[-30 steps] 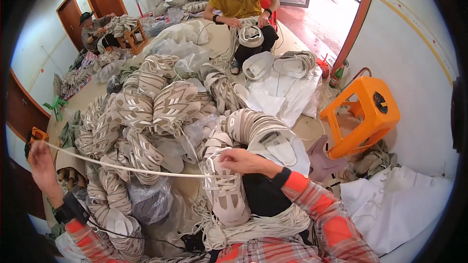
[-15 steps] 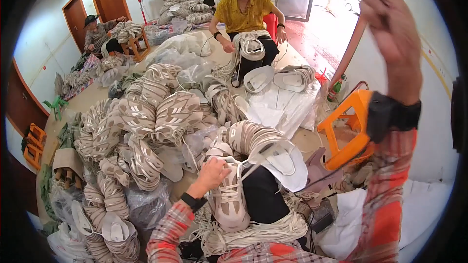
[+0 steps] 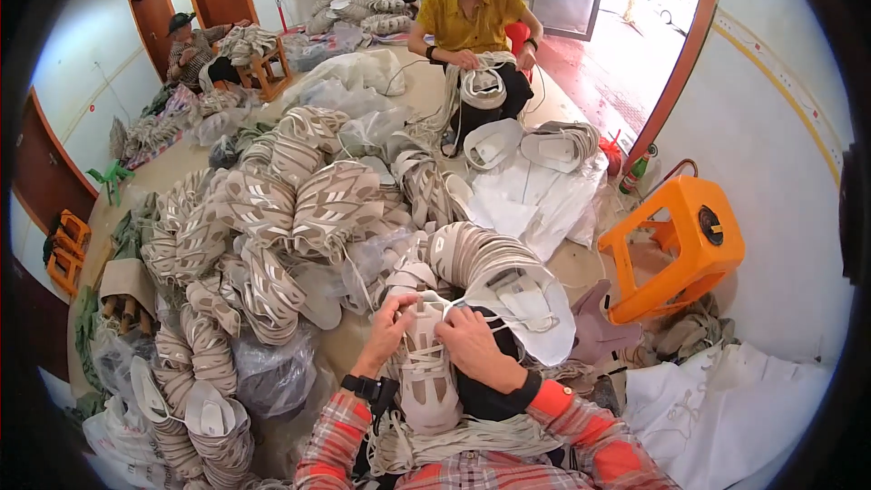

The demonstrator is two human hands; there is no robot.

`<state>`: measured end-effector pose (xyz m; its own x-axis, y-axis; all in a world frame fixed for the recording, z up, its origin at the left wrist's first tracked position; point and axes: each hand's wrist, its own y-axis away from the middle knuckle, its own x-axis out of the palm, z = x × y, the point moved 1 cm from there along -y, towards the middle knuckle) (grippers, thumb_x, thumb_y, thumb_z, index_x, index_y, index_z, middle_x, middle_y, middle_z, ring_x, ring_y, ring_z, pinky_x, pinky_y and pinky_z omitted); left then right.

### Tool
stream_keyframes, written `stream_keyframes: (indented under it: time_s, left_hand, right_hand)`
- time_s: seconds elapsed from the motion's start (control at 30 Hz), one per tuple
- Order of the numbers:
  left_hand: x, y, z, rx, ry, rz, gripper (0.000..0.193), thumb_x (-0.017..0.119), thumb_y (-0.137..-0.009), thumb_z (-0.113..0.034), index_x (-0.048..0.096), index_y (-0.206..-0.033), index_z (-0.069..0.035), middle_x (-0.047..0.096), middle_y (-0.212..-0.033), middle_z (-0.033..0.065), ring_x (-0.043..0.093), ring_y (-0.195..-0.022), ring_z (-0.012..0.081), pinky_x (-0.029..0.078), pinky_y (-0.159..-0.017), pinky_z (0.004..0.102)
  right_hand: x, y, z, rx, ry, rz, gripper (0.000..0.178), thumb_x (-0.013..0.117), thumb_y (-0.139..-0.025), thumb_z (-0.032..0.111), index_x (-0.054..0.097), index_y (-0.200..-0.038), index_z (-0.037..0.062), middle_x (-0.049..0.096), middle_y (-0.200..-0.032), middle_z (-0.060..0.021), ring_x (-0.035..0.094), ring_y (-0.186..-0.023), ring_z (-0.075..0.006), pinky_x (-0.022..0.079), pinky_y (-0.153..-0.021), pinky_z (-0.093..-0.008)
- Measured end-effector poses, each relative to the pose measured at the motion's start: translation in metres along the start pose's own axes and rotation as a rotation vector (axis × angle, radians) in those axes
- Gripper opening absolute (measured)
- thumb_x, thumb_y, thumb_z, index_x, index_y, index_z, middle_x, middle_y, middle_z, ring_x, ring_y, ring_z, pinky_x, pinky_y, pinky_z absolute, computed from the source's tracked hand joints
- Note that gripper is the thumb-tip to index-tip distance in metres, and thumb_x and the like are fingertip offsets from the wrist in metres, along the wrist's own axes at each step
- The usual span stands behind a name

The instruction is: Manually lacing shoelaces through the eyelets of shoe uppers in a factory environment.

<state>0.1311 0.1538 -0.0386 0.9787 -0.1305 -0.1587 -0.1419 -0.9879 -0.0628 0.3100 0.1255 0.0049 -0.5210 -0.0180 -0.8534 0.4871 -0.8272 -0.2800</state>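
A beige shoe upper rests on a dark form on my lap. Both hands meet at its top end. My left hand pinches the white lace from the left, and my right hand grips the lace and the upper from the right. Just beyond my hands lies a curved row of stacked white shoe uppers. A bundle of white laces lies across my lap near my plaid sleeves.
Large heaps of bundled beige-and-white uppers fill the floor to my left. An orange plastic stool stands at my right by the wall. A person in a yellow shirt sits ahead; two other people work farther back.
My arms were spread wide pulling the lace taut, the right hand then raised high. Both hands have now come together at the top of the upper.
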Motion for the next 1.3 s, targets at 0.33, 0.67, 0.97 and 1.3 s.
stream_keyframes:
  time_s: [0.33, 0.67, 0.97, 1.3]
  left_hand:
    - [-0.002, 0.001, 0.005, 0.0, 0.018, -0.014, 0.027, 0.054, -0.079, -0.007, 0.057, -0.106, -0.002, 0.055, -0.099, 0.0038, 0.05, -0.087, 0.0141, 0.039, -0.076, 0.0247]
    - [-0.001, 0.0, 0.015, 0.019, 0.111, -0.004, 0.028, 0.052, -0.08, -0.008, 0.056, -0.106, -0.001, 0.054, -0.102, 0.0061, 0.05, -0.096, 0.0163, 0.039, -0.083, 0.0269]
    - [0.001, 0.001, 0.016, -0.048, 0.179, -0.017, 0.029, 0.051, -0.08, -0.008, 0.055, -0.107, 0.0, 0.054, -0.101, 0.0051, 0.05, -0.095, 0.0149, 0.038, -0.085, 0.0265]
    - [0.0, 0.0, 0.013, -0.106, 0.251, -0.008, 0.028, 0.052, -0.08, -0.008, 0.055, -0.107, 0.0, 0.053, -0.102, 0.0052, 0.051, -0.094, 0.0151, 0.039, -0.084, 0.0263]
  right_hand:
    - [0.039, 0.002, -0.003, 0.222, -0.143, 0.013, 0.009, 0.059, -0.072, 0.011, 0.061, -0.077, 0.0027, 0.054, -0.079, -0.0133, 0.052, -0.077, -0.03, 0.041, -0.068, -0.0384]
    - [0.022, -0.007, 0.01, 0.155, -0.3, 0.042, 0.016, 0.055, -0.077, 0.007, 0.05, -0.09, -0.0014, 0.056, -0.082, -0.019, 0.055, -0.08, -0.0358, 0.043, -0.069, -0.0409]
    - [0.015, -0.01, 0.011, 0.001, -0.289, 0.116, 0.019, 0.047, -0.074, -0.003, 0.041, -0.092, -0.0024, 0.05, -0.08, -0.0214, 0.051, -0.079, -0.0405, 0.04, -0.067, -0.0461]
    - [0.017, -0.011, 0.013, 0.311, -0.441, 0.13, 0.016, 0.051, -0.075, -0.001, 0.041, -0.088, 0.0004, 0.05, -0.076, -0.0186, 0.052, -0.075, -0.0372, 0.041, -0.065, -0.0439]
